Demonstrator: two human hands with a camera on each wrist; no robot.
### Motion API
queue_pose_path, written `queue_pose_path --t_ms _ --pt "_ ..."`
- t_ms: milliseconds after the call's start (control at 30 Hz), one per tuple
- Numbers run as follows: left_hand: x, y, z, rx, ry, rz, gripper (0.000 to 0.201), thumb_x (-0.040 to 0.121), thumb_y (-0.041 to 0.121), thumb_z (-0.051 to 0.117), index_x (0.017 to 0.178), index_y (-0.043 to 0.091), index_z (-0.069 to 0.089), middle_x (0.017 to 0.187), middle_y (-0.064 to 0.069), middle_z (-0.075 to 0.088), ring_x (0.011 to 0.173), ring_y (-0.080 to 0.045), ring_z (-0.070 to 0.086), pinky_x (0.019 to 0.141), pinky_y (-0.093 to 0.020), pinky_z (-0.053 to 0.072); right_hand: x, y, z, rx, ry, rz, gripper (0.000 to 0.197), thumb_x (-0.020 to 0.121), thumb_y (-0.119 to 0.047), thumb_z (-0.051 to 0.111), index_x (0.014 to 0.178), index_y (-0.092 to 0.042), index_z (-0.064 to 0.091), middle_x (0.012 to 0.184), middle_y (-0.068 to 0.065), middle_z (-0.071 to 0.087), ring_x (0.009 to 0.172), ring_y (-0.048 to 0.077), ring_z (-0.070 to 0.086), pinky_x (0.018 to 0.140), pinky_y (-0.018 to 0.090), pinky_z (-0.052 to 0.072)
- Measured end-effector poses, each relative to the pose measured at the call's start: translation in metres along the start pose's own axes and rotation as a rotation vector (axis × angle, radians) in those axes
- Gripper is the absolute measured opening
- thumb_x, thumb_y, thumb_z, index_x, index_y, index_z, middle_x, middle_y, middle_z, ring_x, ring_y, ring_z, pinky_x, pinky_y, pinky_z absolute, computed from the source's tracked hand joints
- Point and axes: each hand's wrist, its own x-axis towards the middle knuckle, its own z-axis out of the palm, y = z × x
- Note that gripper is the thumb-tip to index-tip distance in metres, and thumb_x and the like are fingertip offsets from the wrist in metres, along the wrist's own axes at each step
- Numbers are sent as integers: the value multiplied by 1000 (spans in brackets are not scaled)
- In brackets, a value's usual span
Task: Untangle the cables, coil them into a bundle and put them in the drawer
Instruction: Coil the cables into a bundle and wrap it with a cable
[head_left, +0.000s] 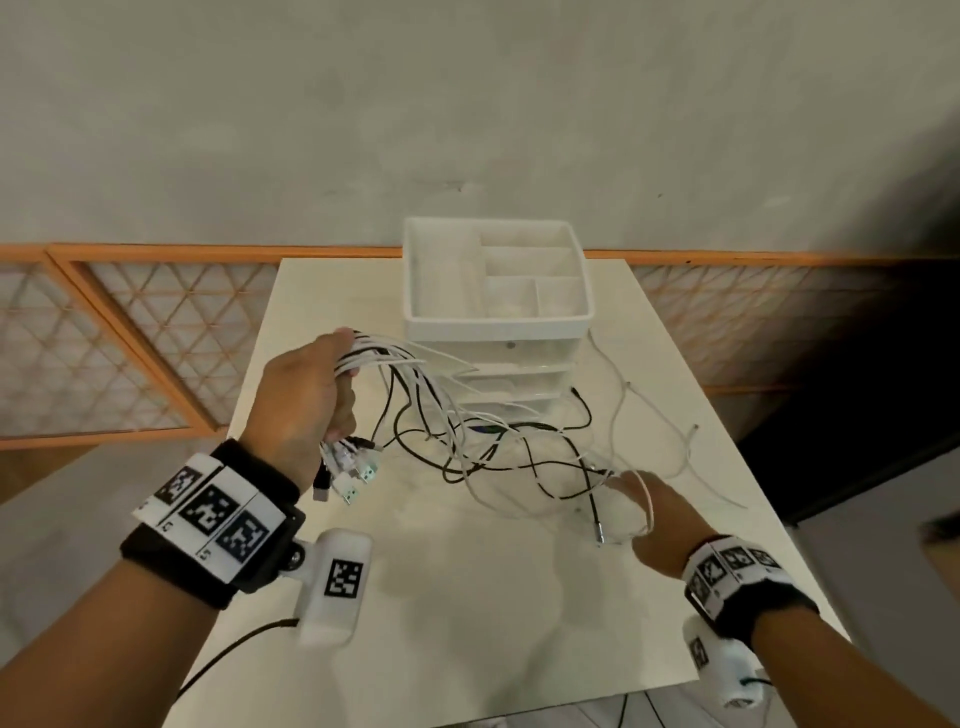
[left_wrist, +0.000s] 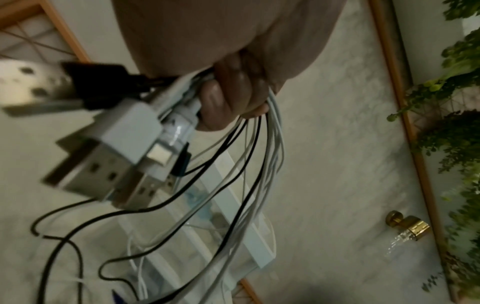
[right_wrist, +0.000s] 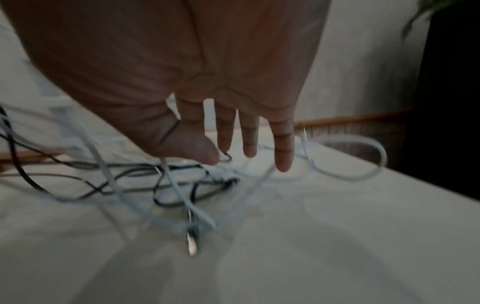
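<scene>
The left hand (head_left: 306, 389) is gripping the cables (head_left: 467, 431) near their plugs. The right hand (head_left: 660, 514), fingers spread, is holding nothing. Untangling is looking unfinished; coiling and the drawer (head_left: 511, 387) are remaining.

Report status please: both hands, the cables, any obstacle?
Left hand grips the cables at their plug ends. Right hand open over loose ends on the table. Cables tangled before the drawer unit.

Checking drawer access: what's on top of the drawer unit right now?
A white divided organizer tray sits on top of the drawer unit. The compartments in view look empty; their near floors hide behind the front rim. Cables held by the left hand cross the drawer fronts.
</scene>
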Motion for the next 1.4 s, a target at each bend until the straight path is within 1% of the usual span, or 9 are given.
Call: queue_pose_path --t_ms 233,333,467,600,800,1167,1267,1333,1400 --pt "-16 -11 -47 229 -160 34 48 101 24 50 54 17 40 43 7 25 38 -13 18 46 -23 18 -8 -84 -43 69 399 -142 73 68 14 53 130 -24 61 130 4 57 109 26 60 95 34 48" --pt "-24 -13 -61 304 -226 37 43 99 21 53 60 14 37 47 7 25 42 -13 18 48 -25 18 -24 -153 -46 200 599 -411 49 76 6 65 117 -20 68 118 1 65 80 9 60 78 12 47" --pt "-36 -20 -66 438 -381 50 41 97 20 55 60 13 40 47 8 28 42 -12 23 44 -24 22 -51 -243 -16 360 408 -711 34 77 -3 73 107 -17 69 104 -6 67 64 10 56 66 14 46" --pt "-50 -32 -70 556 -425 90 37 96 18 57 64 8 42 49 8 28 43 -10 25 45 -25 22 -55 -256 14 518 124 -531 16 83 -9 69 91 -18 58 81 -10 63 46 11 47 48 19 35" --pt "-52 -31 -65 377 -294 121 42 97 19 56 69 -7 38 53 3 22 46 -15 18 49 -27 17 -43 -179 77 154 -104 -195 20 92 -16 53 86 -27 69 86 2 72 76 16 66 71 31 53" --pt "-17 -20 -32 17 -50 165 22 98 21 55 82 7 55 46 11 25 43 -10 18 43 -22 18 34 -66 -24 220 292 33 42 104 -24 44 146 -22 46 151 13 45 141 29 40 117 29 27" --pt "-9 -13 -28 -39 69 191 26 98 24 54 75 16 62 42 12 31 38 -8 25 40 -18 24 40 -66 -61 374 398 -55 37 102 -25 51 138 -33 53 131 4 56 122 25 52 109 15 30" --pt "-4 -7 -25 -86 137 216 25 98 26 53 76 20 64 40 12 33 36 -8 27 41 -19 26 38 -63 -59 320 222 -12 18 98 -36 55 108 -49 63 109 -1 66 102 30 64 96 35 51" --pt "1 -9 -23 -68 157 242 24 97 26 53 78 19 65 39 12 33 37 -9 26 41 -20 25 34 -58 -50 111 68 73 19 99 -39 51 91 -30 66 91 4 65 92 33 64 83 36 50"
